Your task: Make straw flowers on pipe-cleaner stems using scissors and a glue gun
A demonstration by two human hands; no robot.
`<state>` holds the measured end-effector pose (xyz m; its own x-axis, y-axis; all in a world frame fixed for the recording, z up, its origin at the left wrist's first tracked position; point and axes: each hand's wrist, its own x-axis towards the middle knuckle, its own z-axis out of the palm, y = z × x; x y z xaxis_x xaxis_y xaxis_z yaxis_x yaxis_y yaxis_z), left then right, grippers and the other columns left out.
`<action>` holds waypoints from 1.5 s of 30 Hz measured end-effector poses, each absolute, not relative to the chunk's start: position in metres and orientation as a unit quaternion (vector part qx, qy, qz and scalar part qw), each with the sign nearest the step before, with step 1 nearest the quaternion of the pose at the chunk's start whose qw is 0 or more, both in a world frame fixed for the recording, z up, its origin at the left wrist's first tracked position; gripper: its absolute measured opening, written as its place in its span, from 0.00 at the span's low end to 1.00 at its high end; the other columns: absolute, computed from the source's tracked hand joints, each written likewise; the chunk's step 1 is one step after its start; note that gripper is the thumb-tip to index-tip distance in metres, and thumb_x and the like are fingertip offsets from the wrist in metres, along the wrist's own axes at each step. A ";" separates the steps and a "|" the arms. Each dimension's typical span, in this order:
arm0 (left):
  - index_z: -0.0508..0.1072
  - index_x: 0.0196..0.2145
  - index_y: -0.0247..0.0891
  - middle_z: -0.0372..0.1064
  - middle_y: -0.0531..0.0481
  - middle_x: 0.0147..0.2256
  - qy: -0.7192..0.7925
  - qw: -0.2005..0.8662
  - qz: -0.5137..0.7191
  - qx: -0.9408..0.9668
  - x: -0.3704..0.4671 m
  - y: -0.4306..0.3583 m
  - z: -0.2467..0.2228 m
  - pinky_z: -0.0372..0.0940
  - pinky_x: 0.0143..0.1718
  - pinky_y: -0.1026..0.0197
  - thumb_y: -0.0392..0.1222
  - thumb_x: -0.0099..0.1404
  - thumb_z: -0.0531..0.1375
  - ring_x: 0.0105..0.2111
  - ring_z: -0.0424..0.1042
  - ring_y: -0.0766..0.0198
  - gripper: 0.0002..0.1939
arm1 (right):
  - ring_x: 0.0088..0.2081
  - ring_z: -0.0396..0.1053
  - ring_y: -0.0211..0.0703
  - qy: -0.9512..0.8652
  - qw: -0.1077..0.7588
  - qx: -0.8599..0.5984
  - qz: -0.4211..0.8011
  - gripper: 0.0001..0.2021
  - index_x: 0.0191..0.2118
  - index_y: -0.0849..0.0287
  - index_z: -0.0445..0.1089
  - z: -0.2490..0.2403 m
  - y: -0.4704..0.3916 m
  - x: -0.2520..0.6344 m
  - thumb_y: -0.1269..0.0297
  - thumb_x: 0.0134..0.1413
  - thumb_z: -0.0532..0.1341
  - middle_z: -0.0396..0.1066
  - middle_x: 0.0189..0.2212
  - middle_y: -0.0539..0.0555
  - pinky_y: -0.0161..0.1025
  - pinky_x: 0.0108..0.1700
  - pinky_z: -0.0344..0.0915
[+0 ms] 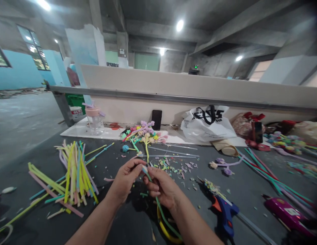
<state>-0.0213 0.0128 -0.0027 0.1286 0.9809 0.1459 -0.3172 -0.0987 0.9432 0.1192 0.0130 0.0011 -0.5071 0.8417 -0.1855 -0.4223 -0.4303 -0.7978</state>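
Observation:
Near the middle of the table, my left hand (129,178) pinches a small pale piece (144,168) at the tip of a green stem (162,212). My right hand (159,185) has its fingers wrapped round that stem just below the tip, close against my left fingertips. From there the stem hangs down past my right wrist. A yellow loop (164,231) shows under my right forearm. Directly beyond my hands lies a pile of coloured fuzzy flowers (145,131) with a yellow stem pointing toward me.
A heap of coloured strips (76,173) lies left. Clear glue sticks (173,156) and scraps lie beyond my hands. To the right are a blue glue gun (226,212), a magenta tool (284,211) and purple flowers (226,165). A jug (94,119), phone (156,119) and white bag (208,124) stand behind.

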 end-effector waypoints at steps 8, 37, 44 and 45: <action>0.70 0.38 0.34 0.67 0.53 0.26 0.382 0.578 0.578 0.431 -0.009 0.016 -0.017 0.60 0.28 0.67 0.44 0.55 0.61 0.24 0.64 0.70 0.14 | 0.14 0.49 0.26 -0.421 0.545 -0.366 0.625 0.12 0.30 0.58 0.60 -0.003 0.018 0.112 0.56 0.45 0.60 0.62 0.21 0.44 0.27 0.16 0.45; 0.63 0.29 0.37 0.66 0.55 0.25 0.313 0.702 0.510 0.386 -0.031 0.027 0.034 0.60 0.21 0.68 0.43 0.51 0.64 0.20 0.64 0.72 0.12 | 0.30 0.64 0.39 -0.544 0.624 -0.410 0.382 0.11 0.36 0.55 0.56 -0.016 0.020 0.110 0.69 0.46 0.59 0.64 0.27 0.48 0.36 0.33 0.60; 0.63 0.26 0.35 0.61 0.58 0.17 0.423 0.624 0.415 0.509 -0.035 0.011 0.017 0.42 0.13 0.73 0.46 0.52 0.61 0.12 0.49 0.78 0.13 | 0.30 0.62 0.38 -0.496 0.591 -0.354 0.528 0.15 0.39 0.56 0.63 -0.003 0.014 0.114 0.66 0.41 0.63 0.65 0.30 0.49 0.34 0.32 0.59; 0.64 0.26 0.35 0.61 0.58 0.17 0.432 0.612 0.411 0.519 -0.035 0.011 0.013 0.43 0.13 0.73 0.47 0.52 0.61 0.12 0.48 0.78 0.13 | 0.30 0.62 0.37 -0.504 0.575 -0.352 0.539 0.16 0.39 0.56 0.64 -0.002 0.013 0.113 0.66 0.41 0.63 0.65 0.30 0.49 0.34 0.32 0.59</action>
